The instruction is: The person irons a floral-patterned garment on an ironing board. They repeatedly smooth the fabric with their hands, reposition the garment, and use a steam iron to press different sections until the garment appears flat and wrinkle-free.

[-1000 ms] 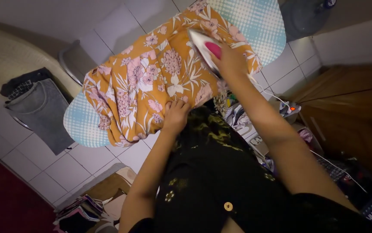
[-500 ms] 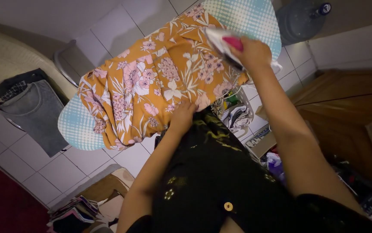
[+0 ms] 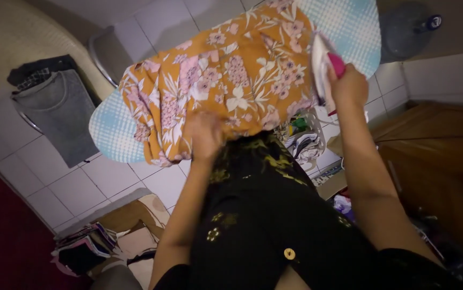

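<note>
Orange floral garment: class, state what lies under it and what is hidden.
Under the orange floral garment lies a blue-and-white checked ironing board, showing at both ends. Its middle is covered, as are its legs. The left hand presses on top.

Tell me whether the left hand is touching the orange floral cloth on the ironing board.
Touching. The head view shows the left hand pressed flat on the orange floral cloth at its near edge, with no gap.

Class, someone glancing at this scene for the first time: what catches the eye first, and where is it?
The orange floral garment spread over the checked ironing board at centre. The right hand grips a white-and-pink iron at its right edge; the left hand presses the near hem.
</note>
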